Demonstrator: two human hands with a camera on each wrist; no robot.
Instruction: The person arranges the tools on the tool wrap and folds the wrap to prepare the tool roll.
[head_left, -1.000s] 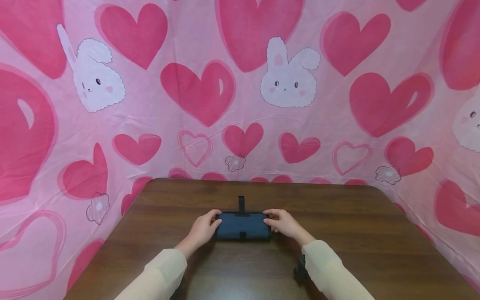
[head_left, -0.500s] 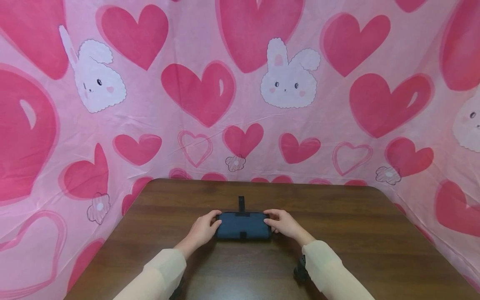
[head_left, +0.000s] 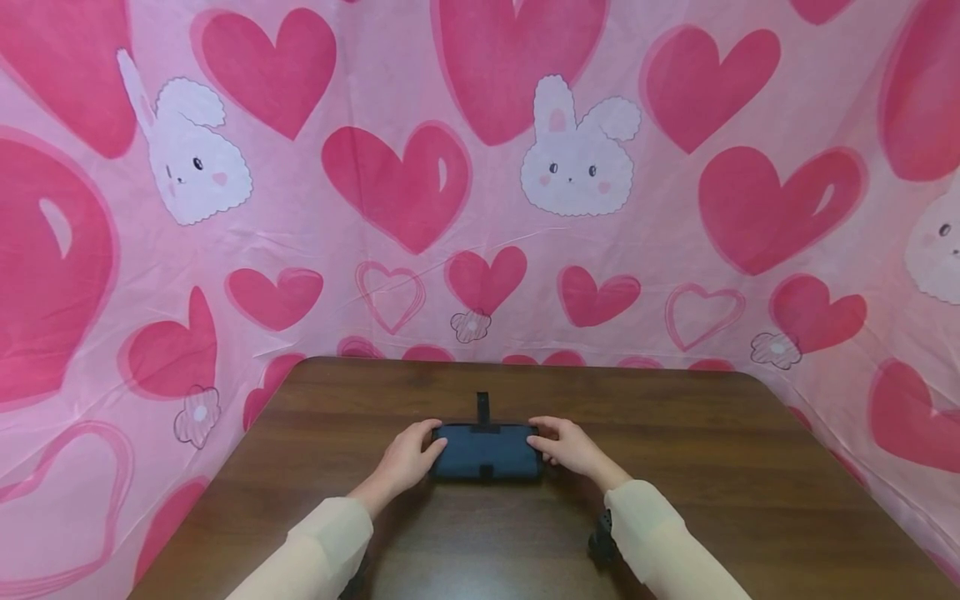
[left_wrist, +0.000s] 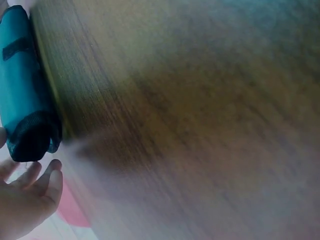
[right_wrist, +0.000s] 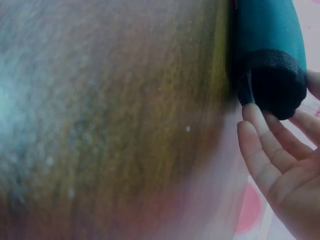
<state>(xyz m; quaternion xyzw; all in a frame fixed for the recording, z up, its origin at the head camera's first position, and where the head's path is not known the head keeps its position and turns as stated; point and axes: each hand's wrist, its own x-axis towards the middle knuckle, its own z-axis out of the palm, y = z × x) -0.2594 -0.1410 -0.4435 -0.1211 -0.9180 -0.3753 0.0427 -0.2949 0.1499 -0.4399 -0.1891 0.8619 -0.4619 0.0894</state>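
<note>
A dark blue fabric roll point(head_left: 487, 452) with black edging lies crosswise on the brown wooden table. One black strap point(head_left: 483, 406) sticks out from its far side, and a black patch sits at its near edge. My left hand point(head_left: 408, 456) holds the roll's left end, thumb on top and fingers behind. At the opposite end my right hand point(head_left: 568, 447) grips it in the same way. In the right wrist view the roll's open end point(right_wrist: 277, 87) shows a dark hollow, with the right fingertips right at its rim. The left wrist view shows the left fingers point(left_wrist: 42, 185) beside the other end.
The wooden table point(head_left: 480, 542) reaches back to a pink cloth backdrop point(head_left: 487, 225) printed with hearts and rabbits, which also hangs along both sides. A black device point(head_left: 602, 542) sits under the right sleeve at the wrist.
My left thumb has shifted slightly inward over the roll's left end. The roll and the right hand stay almost where they were.
</note>
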